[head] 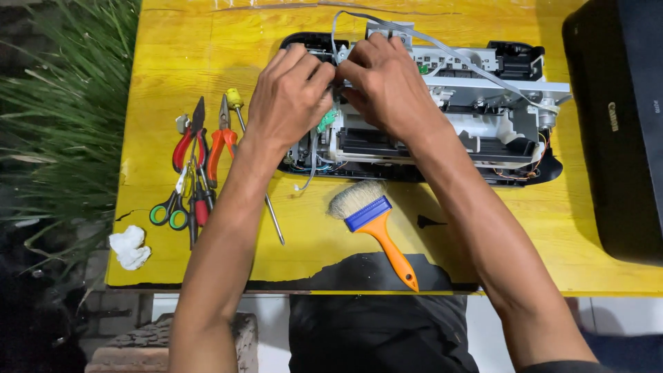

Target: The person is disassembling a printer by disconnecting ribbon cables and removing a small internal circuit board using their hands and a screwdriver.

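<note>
Pinching printer chassis (483, 103) parts: left hand (290, 97); right hand (387, 86); both grips closed.

glossy yellow wooden table (207, 55), matt plastic printer chassis (483, 131), perhaps crumpled tissue (129, 246)

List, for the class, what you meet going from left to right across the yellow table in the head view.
Crumpled white tissue → green-handled scissors → red-handled pliers → orange-handled pliers → left hand → orange-handled brush → right hand → opened printer → black printer cover.
</note>
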